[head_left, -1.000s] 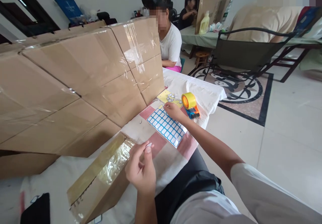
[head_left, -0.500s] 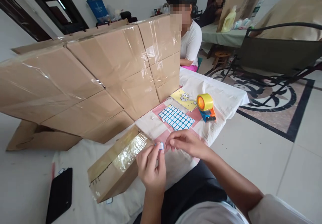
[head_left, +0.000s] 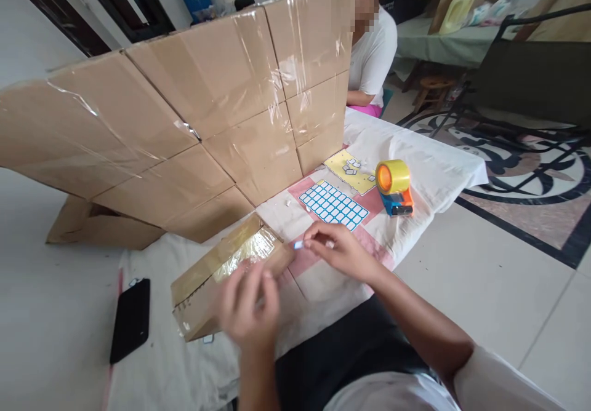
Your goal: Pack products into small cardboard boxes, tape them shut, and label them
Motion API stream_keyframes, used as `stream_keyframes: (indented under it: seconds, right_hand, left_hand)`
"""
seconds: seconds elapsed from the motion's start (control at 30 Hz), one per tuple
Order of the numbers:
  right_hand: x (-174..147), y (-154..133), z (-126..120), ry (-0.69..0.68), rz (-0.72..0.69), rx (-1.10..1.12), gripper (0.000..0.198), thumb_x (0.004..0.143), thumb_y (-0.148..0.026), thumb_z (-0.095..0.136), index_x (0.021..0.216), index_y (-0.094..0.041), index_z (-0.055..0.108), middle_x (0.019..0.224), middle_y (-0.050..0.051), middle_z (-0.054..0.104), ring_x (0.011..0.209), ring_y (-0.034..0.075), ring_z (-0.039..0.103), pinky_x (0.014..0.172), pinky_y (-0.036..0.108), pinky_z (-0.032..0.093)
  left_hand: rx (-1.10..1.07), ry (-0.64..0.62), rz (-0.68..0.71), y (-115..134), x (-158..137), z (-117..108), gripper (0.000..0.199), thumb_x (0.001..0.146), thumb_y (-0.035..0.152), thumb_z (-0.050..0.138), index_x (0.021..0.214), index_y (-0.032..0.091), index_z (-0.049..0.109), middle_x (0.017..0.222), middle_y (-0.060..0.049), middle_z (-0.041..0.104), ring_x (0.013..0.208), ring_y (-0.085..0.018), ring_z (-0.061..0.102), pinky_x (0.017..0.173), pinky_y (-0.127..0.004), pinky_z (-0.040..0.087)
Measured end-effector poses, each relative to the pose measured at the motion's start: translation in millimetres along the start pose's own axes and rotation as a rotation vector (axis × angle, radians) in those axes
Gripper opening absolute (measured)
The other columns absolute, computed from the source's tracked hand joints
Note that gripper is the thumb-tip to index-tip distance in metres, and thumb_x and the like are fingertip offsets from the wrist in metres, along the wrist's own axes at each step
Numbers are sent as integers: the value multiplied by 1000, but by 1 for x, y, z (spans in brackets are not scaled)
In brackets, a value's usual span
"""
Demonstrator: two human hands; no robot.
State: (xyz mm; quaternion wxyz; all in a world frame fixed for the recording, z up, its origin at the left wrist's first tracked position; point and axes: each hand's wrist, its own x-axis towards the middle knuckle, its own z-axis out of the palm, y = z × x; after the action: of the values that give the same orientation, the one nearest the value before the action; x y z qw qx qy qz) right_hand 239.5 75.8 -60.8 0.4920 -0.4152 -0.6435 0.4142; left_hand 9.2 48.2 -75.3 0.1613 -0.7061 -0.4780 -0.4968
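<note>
Between the thumb and fingertips of my right hand (head_left: 339,248) is a small blue-and-white sticker label (head_left: 298,245). My left hand (head_left: 252,303) is blurred by motion, its fingers apart and nothing seen in them; it hangs in front of the taped cardboard box (head_left: 198,306) and hides part of it. Beyond my right hand lies a sheet of blue-bordered labels (head_left: 333,206). Behind that sheet is a yellow sheet (head_left: 341,166) with several loose white pieces on it.
A tape dispenser (head_left: 394,186) with yellow tape stands right of the sheets. Tall stacked cartons (head_left: 207,91) wall off the table's far side. A black phone-like slab (head_left: 132,322) lies at left. A person (head_left: 376,54) in a white shirt sits behind the cartons.
The small label has passed from my left hand to my right. My left hand has moved left, away from my right hand, and its fingers have opened. The camera view has shifted.
</note>
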Motion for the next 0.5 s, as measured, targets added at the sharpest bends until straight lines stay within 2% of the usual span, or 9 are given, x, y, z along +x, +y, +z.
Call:
stream_keyframes:
  seconds: [0.03,0.07,0.1,0.13,0.17,0.23,0.3,0.37,0.5]
  right_hand:
    - [7,8,-10,-3,-51,-84,15,96,-31,61,89,-18,66,82,2,66,70,12,57,61,24,42]
    - [14,16,-19,-14,-95,-149,14,97,-29,60,89,-19,65,86,3,66,71,12,56,62,25,42]
    - [21,24,-26,-35,-126,-187,13,97,-27,58,89,-19,65,89,4,66,73,13,56,62,25,42]
    - [27,32,-31,-67,-143,-197,13,98,-25,57,89,-19,65,93,5,65,74,13,56,63,25,42]
    - [32,38,-33,-110,-152,-179,12,97,-24,57,90,-19,64,94,5,65,76,13,56,64,25,43]
    - [40,49,-29,-227,-175,-105,9,97,-20,56,92,-19,63,94,4,63,81,14,57,68,26,45]
    - [44,57,-16,-357,-211,-40,8,96,-14,55,93,-18,62,95,4,61,85,14,59,74,27,47]
    - [47,64,-2,-458,-231,-22,11,95,-10,54,94,-18,62,98,4,59,88,15,59,78,28,48]
    - [54,78,17,-508,-195,-35,10,93,-9,58,91,-18,63,99,3,59,87,14,59,81,29,48]
  left_hand:
    - [199,-29,-34,-22,7,-9,49,79,30,79,127,29,68,122,-15,70,110,-35,66,94,-54,52]
    - [360,-105,-201,-44,14,-18,55,80,40,77,132,29,64,137,-17,63,126,-43,56,102,-66,43]
    - [426,-236,-370,-66,21,-27,59,82,49,73,136,30,61,145,-17,57,132,-48,50,105,-75,35]
    - [401,-387,-480,-86,26,-35,56,84,56,68,134,32,63,142,-16,59,130,-48,52,106,-79,31]
    - [325,-543,-542,-101,29,-42,58,87,61,60,137,31,60,145,-15,56,133,-45,51,110,-75,31]
    - [182,-693,-579,-120,32,-52,65,88,66,54,141,30,56,152,-12,49,138,-38,48,117,-63,32]
    - [150,-732,-587,-123,31,-55,69,87,68,52,145,29,52,157,-9,42,142,-34,44,122,-56,31]
    - [177,-730,-605,-116,30,-56,69,87,68,52,145,30,52,157,-8,42,143,-33,43,123,-55,29]
    - [180,-706,-627,-104,31,-55,70,86,69,53,143,27,55,154,-9,45,144,-32,42,124,-52,29]
